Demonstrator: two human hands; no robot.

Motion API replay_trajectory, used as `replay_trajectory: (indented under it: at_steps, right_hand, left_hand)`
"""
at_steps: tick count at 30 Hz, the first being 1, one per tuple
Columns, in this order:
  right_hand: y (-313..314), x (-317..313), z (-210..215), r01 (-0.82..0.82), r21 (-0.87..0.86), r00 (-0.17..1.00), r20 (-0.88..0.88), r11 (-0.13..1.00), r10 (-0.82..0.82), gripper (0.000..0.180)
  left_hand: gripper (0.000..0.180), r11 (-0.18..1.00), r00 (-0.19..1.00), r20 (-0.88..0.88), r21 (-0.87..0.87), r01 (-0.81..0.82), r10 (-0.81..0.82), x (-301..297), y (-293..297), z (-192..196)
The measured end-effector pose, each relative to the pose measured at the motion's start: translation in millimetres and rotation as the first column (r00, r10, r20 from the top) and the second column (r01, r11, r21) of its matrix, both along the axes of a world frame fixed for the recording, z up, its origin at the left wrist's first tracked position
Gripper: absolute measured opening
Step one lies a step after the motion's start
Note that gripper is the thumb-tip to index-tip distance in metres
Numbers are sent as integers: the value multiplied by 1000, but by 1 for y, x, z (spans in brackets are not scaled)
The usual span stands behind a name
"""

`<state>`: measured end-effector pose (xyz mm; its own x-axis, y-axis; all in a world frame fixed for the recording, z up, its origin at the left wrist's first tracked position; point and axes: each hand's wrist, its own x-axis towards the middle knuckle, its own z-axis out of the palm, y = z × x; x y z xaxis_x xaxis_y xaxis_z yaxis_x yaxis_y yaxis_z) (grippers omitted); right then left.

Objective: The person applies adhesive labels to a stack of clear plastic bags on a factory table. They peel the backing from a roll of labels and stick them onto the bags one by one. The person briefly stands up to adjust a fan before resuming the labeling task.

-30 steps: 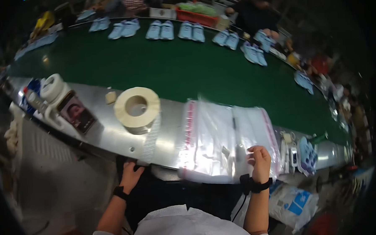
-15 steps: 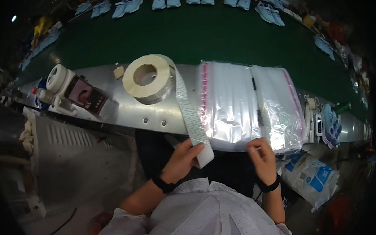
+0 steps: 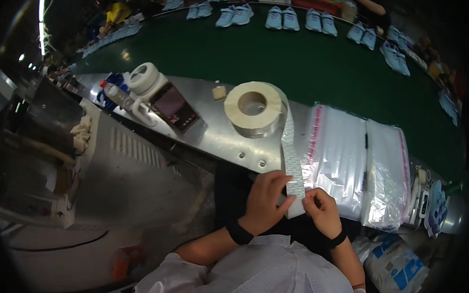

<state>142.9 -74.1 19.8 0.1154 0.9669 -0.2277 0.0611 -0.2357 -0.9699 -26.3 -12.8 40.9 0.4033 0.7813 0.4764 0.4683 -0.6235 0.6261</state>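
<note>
A large roll of labels (image 3: 237,115) stands on the metal table edge, its printed strip (image 3: 292,157) running down toward me. The strip's folded white end hangs between my hands at the table's near edge. My left hand (image 3: 267,205) is beside it on the left, fingers spread, thumb near the strip. On the other side my right hand (image 3: 324,213) pinches the strip's right edge between thumb and finger. Just beyond that hand lie two stacks of clear plastic bags (image 3: 342,157) with pink edge lines, overlapping side by side.
A phone (image 3: 175,107) leans against a white jug (image 3: 145,82) at the left, near a bottle (image 3: 120,96). Pairs of light blue shoes (image 3: 234,15) line the far side of the green belt (image 3: 188,54). At right are small tools and a patterned shoe (image 3: 435,211).
The view has swung left, so the table things sit further right. My left hand has loosened from the strip and spread its fingers. My right hand has come to the strip's end.
</note>
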Motion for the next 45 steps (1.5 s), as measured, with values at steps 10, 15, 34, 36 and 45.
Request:
replay_trajectory:
  at_steps: [10,15,34,36,45]
  right_hand:
    - [31,-28,4,56,185,998,-29,981,-51,6]
    - [18,-14,-3,-48,216,962,274,975,-13,7]
    - [14,38,-28,213,409,550,701,887,-455,8]
    - [8,49,-29,321,307,778,454,896,-434,4]
    - [2,68,-2,451,163,889,6,877,-458,6]
  left_hand:
    - [10,816,906,424,-523,247,-3,3,12,-21]
    - [8,854,920,379,-507,119,98,-5,28,-15]
    - [35,261,557,780,-622,738,286,74,29,-63]
    - [35,236,655,696,-717,655,295,72,33,-65]
    - [24,-158,702,690,-684,712,176,110,74,-25]
